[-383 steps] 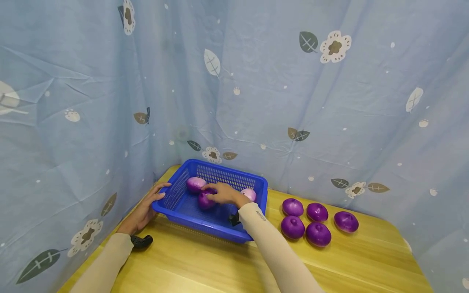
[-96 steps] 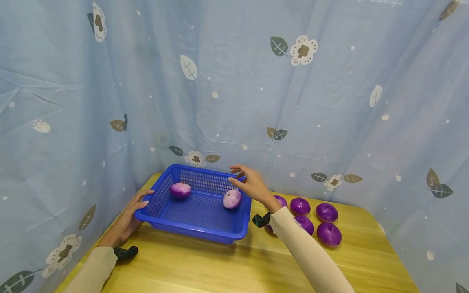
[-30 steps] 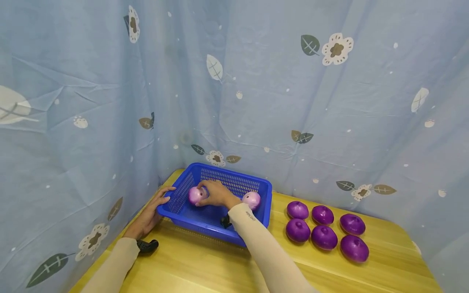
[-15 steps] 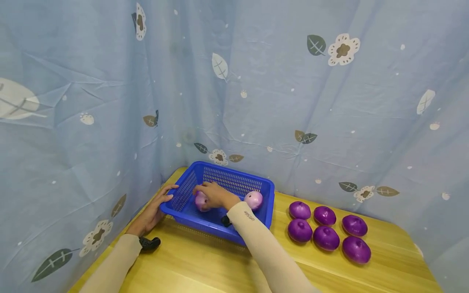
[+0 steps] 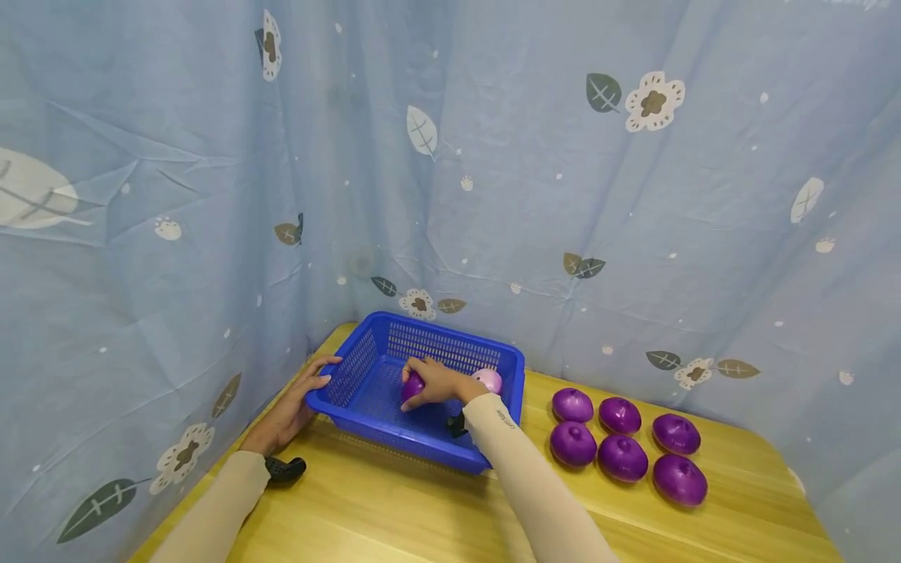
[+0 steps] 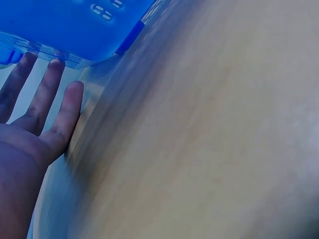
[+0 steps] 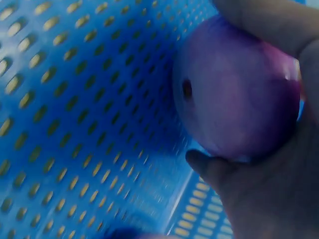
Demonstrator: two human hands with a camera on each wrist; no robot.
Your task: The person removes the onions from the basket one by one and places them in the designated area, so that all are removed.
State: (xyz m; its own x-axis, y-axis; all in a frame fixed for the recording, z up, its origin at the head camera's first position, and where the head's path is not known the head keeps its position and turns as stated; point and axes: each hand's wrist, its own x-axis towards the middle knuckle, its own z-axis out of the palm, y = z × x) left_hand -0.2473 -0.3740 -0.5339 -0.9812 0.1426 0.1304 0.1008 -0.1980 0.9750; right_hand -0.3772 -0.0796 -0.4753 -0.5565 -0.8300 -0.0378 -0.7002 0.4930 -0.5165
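In the head view, my right hand [image 5: 439, 381] grips a purple toy onion [image 5: 413, 386] low inside the blue basket [image 5: 366, 426]. The right wrist view shows the thumb and fingers curled round this onion [image 7: 234, 94], whose pale side has a small dark hole. A second onion [image 5: 489, 380], pale pink, sits at the basket's right end, partly hidden by the right forearm. My left hand [image 5: 290, 405] rests at the basket's left rim. In the left wrist view, the fingers [image 6: 45, 94] are extended, their tips against the basket's outer wall.
Several purple onions [image 5: 572, 444] stand in two rows on the wooden table [image 5: 366, 508], right of the basket. A floral blue curtain [image 5: 493, 156] hangs close behind and to the left. Black cameras [image 5: 285, 471] are strapped to the wrists.
Since 12.8 s ago, one more onion stands on the table and one fewer in the basket. The right hand, empty 3.2 s ago, has gripped the left onion and shifted it right.
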